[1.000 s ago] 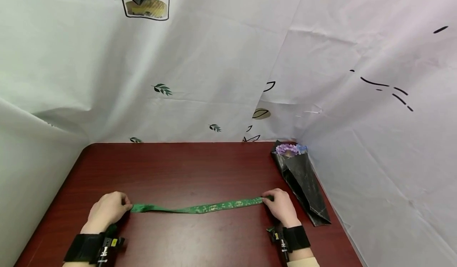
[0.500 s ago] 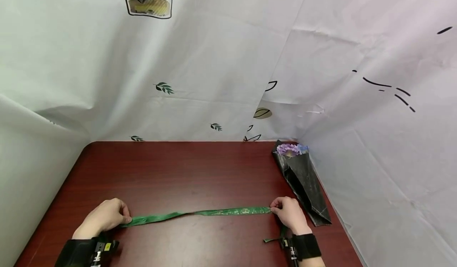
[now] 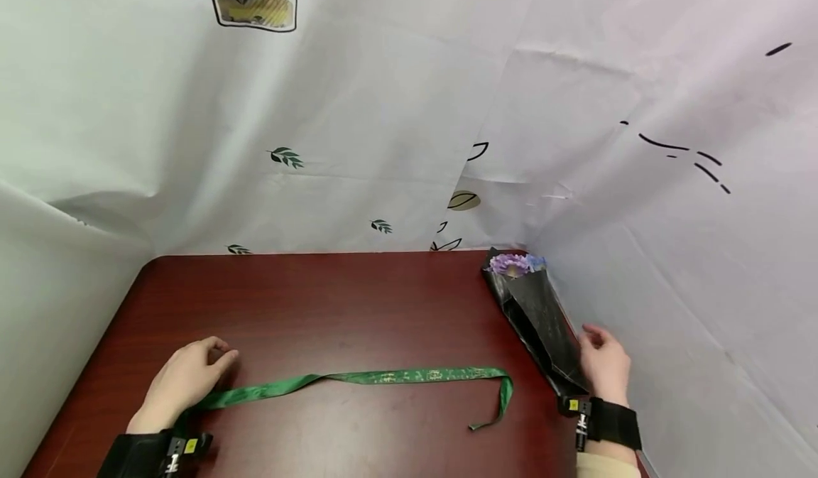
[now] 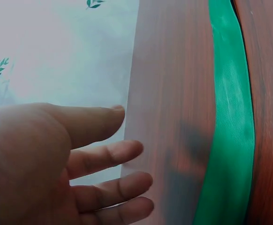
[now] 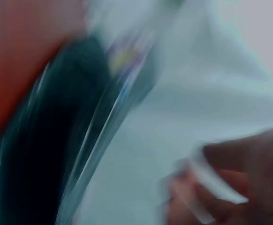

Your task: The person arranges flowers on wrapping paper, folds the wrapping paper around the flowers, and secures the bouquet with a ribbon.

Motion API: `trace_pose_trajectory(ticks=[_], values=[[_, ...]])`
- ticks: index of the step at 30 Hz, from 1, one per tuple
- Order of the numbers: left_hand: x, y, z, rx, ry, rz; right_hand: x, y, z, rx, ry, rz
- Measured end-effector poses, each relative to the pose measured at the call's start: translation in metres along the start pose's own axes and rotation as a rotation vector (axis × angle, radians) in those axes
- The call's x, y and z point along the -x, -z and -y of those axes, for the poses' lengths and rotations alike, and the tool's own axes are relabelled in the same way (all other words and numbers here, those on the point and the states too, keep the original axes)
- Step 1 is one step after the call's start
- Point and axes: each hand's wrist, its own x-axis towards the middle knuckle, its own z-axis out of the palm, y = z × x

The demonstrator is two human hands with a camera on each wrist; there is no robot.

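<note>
Green patterned fabric ribbon (image 3: pixel 409 376): long, right end hooked.
Left hand (image 3: pixel 183 377): fingers parted, empty.
Right hand (image 3: pixel 606 366): near black-wrapped purple-and-blue bouquet (image 3: pixel 543 314), loosely curled, empty.

On the table (image 3: pixel 332 314), the ribbon (image 3: pixel 409 376) lies from left to right across the nearer half, its left end beside the left hand (image 3: pixel 182 378) and its right end bent back toward the front. To its right, along the table's right edge, lies the bouquet (image 3: pixel 543 322), flowers (image 3: pixel 511 263) toward the far corner, with the right hand (image 3: pixel 606 368) just right of its near end. Cloth (image 3: pixel 383 109) hangs on 3 sides: behind, left and right.
</note>
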Motion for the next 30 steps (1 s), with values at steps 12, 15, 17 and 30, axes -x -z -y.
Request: trace_pose_trajectory(ticks=[12, 15, 17, 30], values=[[0.001, -0.005, -0.011, 0.03, -0.034, -0.129, -0.013, -0.022, -0.042, 0.204, -0.096, 0.369], [0.002, -0.007, -0.011, 0.037, -0.035, -0.134, -0.014, -0.023, -0.04, 0.212, -0.108, 0.382], [0.002, -0.007, -0.011, 0.042, -0.037, -0.14, -0.016, -0.023, -0.039, 0.22, -0.115, 0.399], [0.004, -0.009, -0.015, 0.072, -0.033, -0.119, -0.023, -0.015, -0.04, 0.169, -0.113, 0.5]])
